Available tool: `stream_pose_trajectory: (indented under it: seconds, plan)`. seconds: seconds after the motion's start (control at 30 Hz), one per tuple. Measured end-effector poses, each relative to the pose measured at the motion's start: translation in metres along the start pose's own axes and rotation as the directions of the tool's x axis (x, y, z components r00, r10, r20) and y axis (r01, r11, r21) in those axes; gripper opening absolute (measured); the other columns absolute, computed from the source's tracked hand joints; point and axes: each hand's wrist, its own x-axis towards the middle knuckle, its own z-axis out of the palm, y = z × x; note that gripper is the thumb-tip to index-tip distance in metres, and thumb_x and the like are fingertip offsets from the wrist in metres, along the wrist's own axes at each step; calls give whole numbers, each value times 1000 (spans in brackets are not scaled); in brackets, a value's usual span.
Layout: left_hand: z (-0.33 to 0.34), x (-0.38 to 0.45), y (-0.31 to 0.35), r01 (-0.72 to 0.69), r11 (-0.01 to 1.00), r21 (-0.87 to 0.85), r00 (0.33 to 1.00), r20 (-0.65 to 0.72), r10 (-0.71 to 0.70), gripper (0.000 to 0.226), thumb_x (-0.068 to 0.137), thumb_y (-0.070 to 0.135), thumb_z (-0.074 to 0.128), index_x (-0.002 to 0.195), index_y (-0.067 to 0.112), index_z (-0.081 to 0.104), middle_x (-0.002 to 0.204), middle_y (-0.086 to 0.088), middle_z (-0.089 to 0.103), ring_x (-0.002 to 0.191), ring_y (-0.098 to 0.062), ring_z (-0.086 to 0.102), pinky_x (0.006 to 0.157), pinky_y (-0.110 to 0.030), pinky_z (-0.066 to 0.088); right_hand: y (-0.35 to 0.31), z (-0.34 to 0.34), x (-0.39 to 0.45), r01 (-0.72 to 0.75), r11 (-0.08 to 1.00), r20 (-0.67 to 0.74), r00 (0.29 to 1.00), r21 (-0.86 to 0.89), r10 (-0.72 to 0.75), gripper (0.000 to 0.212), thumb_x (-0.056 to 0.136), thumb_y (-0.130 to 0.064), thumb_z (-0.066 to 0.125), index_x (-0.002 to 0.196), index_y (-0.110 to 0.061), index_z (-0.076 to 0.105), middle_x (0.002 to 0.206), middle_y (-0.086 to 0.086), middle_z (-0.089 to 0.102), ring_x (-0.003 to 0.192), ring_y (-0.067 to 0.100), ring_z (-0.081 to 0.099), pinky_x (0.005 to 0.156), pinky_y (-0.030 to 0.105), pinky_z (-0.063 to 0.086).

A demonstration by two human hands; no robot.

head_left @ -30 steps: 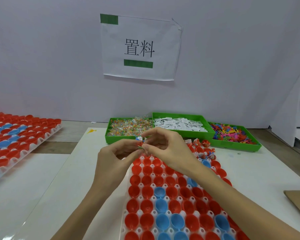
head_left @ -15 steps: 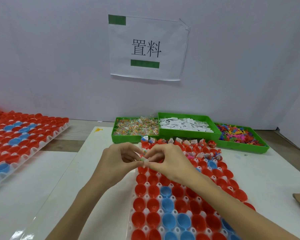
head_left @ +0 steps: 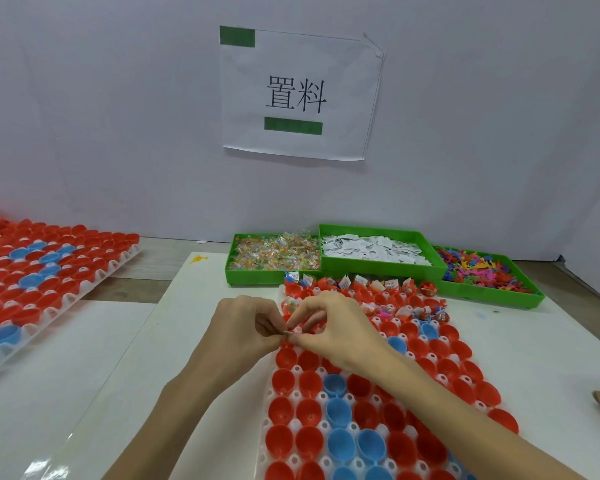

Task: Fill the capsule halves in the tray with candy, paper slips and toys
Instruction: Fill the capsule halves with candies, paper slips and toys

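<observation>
- Left hand point(head_left: 243, 327): fingers curled, thumb and fingertips pinching a small paper slip point(head_left: 294, 332) over the capsule tray's point(head_left: 293, 424) far left part.
- Right hand point(head_left: 340, 327): pinches the same slip from the opposite side.
- Capsule tray: white moulded plastic holding glossy red and blue cup-shaped halves; its far rows are filled.

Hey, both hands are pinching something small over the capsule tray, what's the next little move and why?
Probably lower the small item into an empty red half just below the fingers. The left hand and right hand pinch it together above the tray. Only the far rows hold fillings; the nearer halves look empty.
</observation>
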Motion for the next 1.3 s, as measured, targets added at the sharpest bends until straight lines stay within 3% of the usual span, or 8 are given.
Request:
stream_pose_trajectory:
  seconds: [0.23,0.4,0.6,0.77,0.97,1.1,1.3]
  plan:
    - [-11,2,-4,-10,1000,12,993,115,9,16,82,11,84,89,25,83,79,15,77,75,3,72,75,-11,56,-2,-8,3,-18,1000,117,993,3,18,12,91,-25,76,101,-24,82,92,-12,78,85,-3,70,80,15,57]
    - [-8,2,-4,-23,1000,4,996,85,23,13,83,13,84,89,24,83,79,15,77,75,2,72,74,-14,58,-8,-8,8,-12,997,132,991,-79,23,14,92,-19,73,101,-23,82,92,-9,78,83,-1,69,70,7,50]
    - [-4,1,-5,-44,999,12,998,35,44,17,77,9,87,82,24,80,76,11,74,72,-4,71,71,-20,59,-16,-8,18,-94,989,166,980,-115,113,14,82,-7,75,92,-15,81,80,-1,75,74,6,69,66,15,54]
    - [0,1,-4,-43,998,49,999,10,42,19,72,4,87,77,21,80,79,7,71,71,-4,69,68,-18,58,-21,-5,24,-102,979,172,976,-174,133,14,79,-8,78,89,-16,81,72,-11,64,70,4,61,63,16,52]
    - [1,1,-2,-117,984,131,992,51,111,11,77,9,85,79,19,82,83,9,69,68,-6,68,70,-28,59,-16,-13,24,-92,986,203,972,-142,120,6,86,-14,78,92,-13,81,84,-4,73,80,6,67,71,17,54]
    - [-3,3,-4,-157,972,173,983,127,136,12,83,8,79,87,19,81,87,8,69,69,-5,68,73,-29,58,-15,-9,18,-63,986,157,984,-152,87,4,87,-15,79,90,-13,80,89,0,76,80,8,69,71,11,51]
    - [1,2,-3,-97,979,182,993,81,83,13,81,5,78,87,16,78,86,7,67,70,-6,67,72,-29,57,-19,-2,19,-93,981,124,986,-172,115,8,80,-9,79,80,-17,77,71,-12,64,67,2,60,58,10,47]
